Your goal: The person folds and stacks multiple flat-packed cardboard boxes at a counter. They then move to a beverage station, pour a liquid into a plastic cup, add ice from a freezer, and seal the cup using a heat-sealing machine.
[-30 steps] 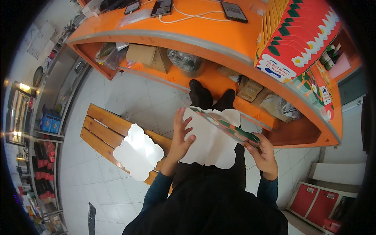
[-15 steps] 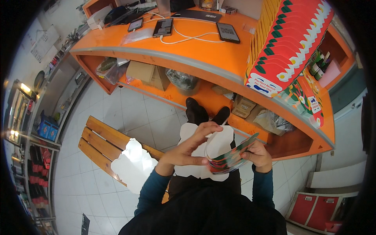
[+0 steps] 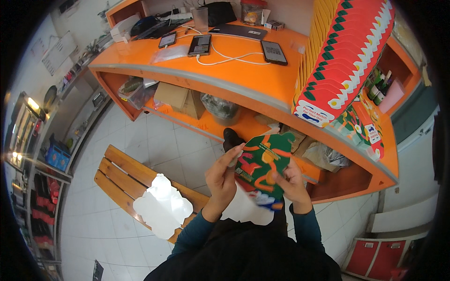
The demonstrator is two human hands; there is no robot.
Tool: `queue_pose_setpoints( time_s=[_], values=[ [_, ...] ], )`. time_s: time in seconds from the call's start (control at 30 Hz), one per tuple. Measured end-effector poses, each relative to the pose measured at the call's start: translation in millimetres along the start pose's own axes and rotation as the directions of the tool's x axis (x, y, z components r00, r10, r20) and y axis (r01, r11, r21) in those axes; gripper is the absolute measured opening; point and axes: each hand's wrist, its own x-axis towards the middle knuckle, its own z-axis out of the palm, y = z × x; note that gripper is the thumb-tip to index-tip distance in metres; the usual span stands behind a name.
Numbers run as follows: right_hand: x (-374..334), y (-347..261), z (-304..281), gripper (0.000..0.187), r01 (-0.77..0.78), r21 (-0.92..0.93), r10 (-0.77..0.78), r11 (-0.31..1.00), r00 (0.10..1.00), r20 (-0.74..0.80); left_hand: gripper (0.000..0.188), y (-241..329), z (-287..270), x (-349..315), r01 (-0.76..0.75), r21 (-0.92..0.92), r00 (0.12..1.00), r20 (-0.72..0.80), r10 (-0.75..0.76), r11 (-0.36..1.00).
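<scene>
Above my lap I hold a folding carton (image 3: 261,161), green with orange, pink and blue print, tilted with its printed side up. Its left edge is gripped by my left hand (image 3: 221,182), whose fingers reach up along it. My right hand (image 3: 291,181) pinches the lower right edge, thumb on the printed face. Beneath it, a white scalloped carton blank (image 3: 243,208) lies on my lap, partly covered by the carton and my left hand. More white blanks (image 3: 161,206) lie on the wooden bench to my left.
An orange counter (image 3: 140,51) curves ahead, bearing phones (image 3: 273,52) with cables and a tall stack of red cartons (image 3: 344,61) at right. Its lower shelf holds a cardboard box (image 3: 178,98) and a bagged bin (image 3: 220,107). The slatted bench (image 3: 117,173) stands left.
The carton has been turned so its printed face shows, and raised slightly. My left hand has moved from its open inner side to the left edge. My right hand has shifted left.
</scene>
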Motion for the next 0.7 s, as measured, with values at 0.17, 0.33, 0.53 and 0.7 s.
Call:
queue_pose_setpoints(
  time_s=[0.17,0.33,0.53,0.7],
  values=[
    [-3.9,-13.3,6.5,0.055,-0.074,0.352,0.068,0.933,0.997,0.027,0.025,1.2,-4.9,19.7,-0.310,0.095,0.935,0.209,0.285,0.946],
    [9.7,-24.9,20.1,0.052,-0.092,0.214,0.122,0.973,0.984,-0.133,0.033,1.1,-4.4,19.6,-0.195,0.009,0.970,0.152,0.192,0.981],
    [-4.4,-28.0,39.5,0.048,-0.022,0.306,0.075,0.952,0.984,-0.164,0.014,-7.7,-18.5,28.3,-0.429,0.148,0.883,0.275,0.379,0.891],
    [-1.3,-30.0,40.1,0.044,-0.005,0.377,0.087,0.926,0.976,-0.202,0.013,11.0,-24.8,45.3,-0.573,0.167,0.787,0.385,0.482,0.802]
  ],
)
